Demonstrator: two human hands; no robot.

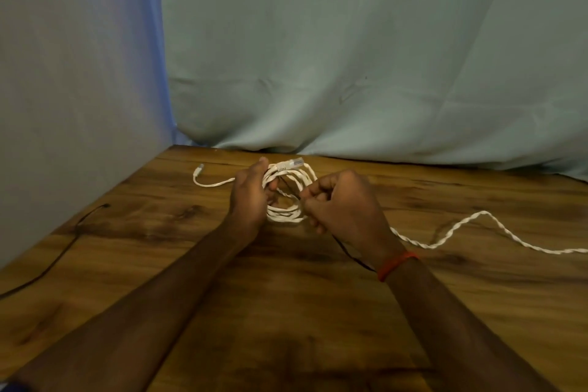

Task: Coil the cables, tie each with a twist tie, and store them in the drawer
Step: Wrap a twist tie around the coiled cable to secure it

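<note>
Although several loops of the white cable (288,191) were already gathered into a coil held just above the wooden table (286,312), a twisted length (471,226) trailed off to the right across the wood and a second white cable (210,180) lay loose at the far left, so coiling looked roughly half done, with no tie on and no drawer in view. The left hand (249,197) gripped the coil's left side, thumb up by the plug (291,165). The right hand (342,204) was closed on the coil's right side, wrist wearing a red band (396,264), a thin dark cord (351,253) passing beneath it.
</note>
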